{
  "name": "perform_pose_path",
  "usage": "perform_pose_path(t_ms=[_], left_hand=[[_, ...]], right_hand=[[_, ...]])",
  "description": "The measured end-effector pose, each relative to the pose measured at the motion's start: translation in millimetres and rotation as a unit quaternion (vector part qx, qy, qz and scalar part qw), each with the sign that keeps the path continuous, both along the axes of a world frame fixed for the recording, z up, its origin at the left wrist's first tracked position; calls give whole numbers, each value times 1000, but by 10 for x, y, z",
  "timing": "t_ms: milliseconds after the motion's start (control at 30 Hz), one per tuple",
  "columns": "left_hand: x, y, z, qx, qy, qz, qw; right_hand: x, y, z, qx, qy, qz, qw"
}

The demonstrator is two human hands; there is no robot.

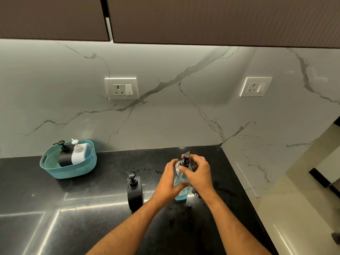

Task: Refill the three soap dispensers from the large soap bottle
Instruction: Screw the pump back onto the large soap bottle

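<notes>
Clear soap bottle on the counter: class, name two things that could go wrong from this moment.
1. The clear soap bottle is gripped by the left hand while the right hand works its black pump; wet spots on the counter suggest it could slip.
2. The black dispenser stands close beside the left forearm and might be knocked over.

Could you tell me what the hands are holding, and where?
Left hand grips the clear bottle by its body; right hand holds its black pump top.
</notes>
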State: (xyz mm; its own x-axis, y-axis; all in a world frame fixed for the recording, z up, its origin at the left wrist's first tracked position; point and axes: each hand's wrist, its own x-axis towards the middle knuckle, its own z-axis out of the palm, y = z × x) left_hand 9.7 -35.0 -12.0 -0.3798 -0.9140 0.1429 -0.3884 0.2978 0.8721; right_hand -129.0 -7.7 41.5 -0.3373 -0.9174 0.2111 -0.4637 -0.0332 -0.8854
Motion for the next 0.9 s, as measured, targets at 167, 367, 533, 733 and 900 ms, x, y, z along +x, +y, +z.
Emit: perform_pose_path(t_ms=[167, 367, 533, 733, 900], left_hand=[[-1, 5, -16, 3, 1, 0, 1000], [8, 1, -18, -6, -7, -5, 1000], [-7, -6, -5, -14, 0, -7, 1000], [4, -3, 1, -8, 12, -5, 1000], [-14, -18, 3, -9, 2, -1, 1000]], right_hand=[[-2, -34, 35, 6, -6, -26, 1000], [42, -43, 13, 11, -40, -23, 999], [-34, 0, -21, 9, -63, 11, 998], [-10, -66, 3, -3, -32, -31, 999], [56, -45, -21, -20, -22, -63, 998]])
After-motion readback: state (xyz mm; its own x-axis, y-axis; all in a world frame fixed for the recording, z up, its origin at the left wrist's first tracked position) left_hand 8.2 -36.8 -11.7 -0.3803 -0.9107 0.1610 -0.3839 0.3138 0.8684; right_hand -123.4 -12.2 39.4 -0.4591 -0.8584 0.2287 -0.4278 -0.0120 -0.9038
